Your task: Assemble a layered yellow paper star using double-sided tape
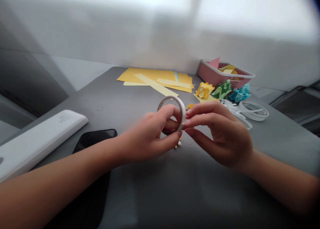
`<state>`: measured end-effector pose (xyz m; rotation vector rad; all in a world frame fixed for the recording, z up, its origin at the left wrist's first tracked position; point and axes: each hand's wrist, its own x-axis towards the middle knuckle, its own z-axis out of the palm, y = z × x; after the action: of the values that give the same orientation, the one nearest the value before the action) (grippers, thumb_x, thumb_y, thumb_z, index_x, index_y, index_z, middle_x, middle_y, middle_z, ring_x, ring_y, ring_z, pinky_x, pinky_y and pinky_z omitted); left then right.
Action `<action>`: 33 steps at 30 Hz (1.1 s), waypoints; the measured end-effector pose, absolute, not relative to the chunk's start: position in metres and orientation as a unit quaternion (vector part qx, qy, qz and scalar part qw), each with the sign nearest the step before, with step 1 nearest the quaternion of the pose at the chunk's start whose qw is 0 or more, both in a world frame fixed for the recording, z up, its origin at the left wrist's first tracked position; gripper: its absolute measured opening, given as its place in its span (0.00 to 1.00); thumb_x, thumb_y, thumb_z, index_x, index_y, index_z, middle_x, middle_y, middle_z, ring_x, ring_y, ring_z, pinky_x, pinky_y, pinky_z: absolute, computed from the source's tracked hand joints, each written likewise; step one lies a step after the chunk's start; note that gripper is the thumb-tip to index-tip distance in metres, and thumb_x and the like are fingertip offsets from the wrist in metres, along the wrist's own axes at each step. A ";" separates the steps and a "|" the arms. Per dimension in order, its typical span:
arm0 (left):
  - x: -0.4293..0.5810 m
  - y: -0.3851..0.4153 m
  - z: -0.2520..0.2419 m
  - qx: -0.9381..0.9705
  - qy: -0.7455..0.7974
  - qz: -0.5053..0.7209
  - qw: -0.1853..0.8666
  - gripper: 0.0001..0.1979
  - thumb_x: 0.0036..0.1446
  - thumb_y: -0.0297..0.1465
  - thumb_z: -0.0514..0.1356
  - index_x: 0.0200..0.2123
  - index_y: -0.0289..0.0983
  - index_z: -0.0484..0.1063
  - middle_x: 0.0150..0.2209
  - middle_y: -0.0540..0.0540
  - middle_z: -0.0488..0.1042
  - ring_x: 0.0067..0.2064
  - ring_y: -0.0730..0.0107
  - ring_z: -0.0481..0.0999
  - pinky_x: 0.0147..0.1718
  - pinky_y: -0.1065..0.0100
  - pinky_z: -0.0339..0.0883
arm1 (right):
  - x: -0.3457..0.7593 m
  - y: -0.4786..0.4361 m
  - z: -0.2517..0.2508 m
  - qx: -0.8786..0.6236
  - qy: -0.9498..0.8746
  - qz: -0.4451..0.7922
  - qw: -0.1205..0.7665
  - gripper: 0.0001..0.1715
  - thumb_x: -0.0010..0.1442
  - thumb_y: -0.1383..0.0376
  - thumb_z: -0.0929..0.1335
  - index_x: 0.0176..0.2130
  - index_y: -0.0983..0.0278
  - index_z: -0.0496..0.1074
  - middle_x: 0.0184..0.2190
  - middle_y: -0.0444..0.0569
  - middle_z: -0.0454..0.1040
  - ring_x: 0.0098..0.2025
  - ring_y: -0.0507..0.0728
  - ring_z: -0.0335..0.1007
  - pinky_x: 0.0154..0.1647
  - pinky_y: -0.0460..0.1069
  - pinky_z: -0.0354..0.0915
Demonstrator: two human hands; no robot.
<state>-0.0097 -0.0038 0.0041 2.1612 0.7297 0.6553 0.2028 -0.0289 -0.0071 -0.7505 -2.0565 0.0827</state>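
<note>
A narrow roll of white tape (pixel 183 113) stands on edge above the table, in the middle of the view. My left hand (pixel 152 134) holds it, fingers through the ring and thumb at its lower rim. From the other side, my right hand (pixel 221 132) has its fingertips and thumb drawn together against the roll's outer face; whether they pinch a tape end is too small to tell. Behind the hands lie a yellow folded paper piece (pixel 205 90), a green one (pixel 222 88) and a blue one (pixel 240 93). Small yellow bits (pixel 178 144) are partly hidden below the roll.
Yellow paper sheets (pixel 150 75) with pale strips (pixel 157 85) lie at the table's far edge. A pink box (pixel 212 72) holds paper scraps. Another tape roll (pixel 253 111) rests right, beside white scraps (pixel 228 106). At left are a white power bank (pixel 45 139) and a black phone (pixel 95 137).
</note>
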 end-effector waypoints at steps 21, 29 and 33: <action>-0.007 -0.005 0.004 0.860 0.328 0.305 0.245 0.08 0.62 0.31 0.55 0.38 0.36 0.74 0.31 0.49 0.80 0.31 0.73 0.77 0.29 0.71 0.66 | 0.198 -0.032 -0.003 -0.348 -0.821 -0.035 0.452 0.12 0.61 0.72 0.71 0.39 0.55 0.78 0.35 0.46 0.80 0.35 0.54 0.77 0.36 0.50 0.74; -0.005 -0.011 0.012 0.803 0.313 0.319 0.394 0.04 0.61 0.31 0.59 0.34 0.37 0.72 0.33 0.49 0.83 0.34 0.70 0.82 0.30 0.72 0.72 | 0.197 -0.036 -0.003 -0.330 -0.820 -0.029 0.467 0.12 0.61 0.75 0.70 0.38 0.57 0.76 0.35 0.46 0.79 0.36 0.53 0.78 0.39 0.49 0.73; -0.005 -0.014 0.015 0.782 0.305 0.323 0.437 0.05 0.62 0.31 0.60 0.34 0.37 0.72 0.33 0.48 0.83 0.34 0.70 0.83 0.31 0.71 0.75 | 0.195 -0.038 -0.001 -0.326 -0.816 -0.034 0.475 0.13 0.61 0.76 0.69 0.38 0.58 0.74 0.34 0.46 0.76 0.35 0.53 0.76 0.38 0.50 0.73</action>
<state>-0.0046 -0.0142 0.0149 1.9440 0.7581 0.8043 0.1952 -0.0376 -0.0007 -0.7980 -1.9961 -0.0834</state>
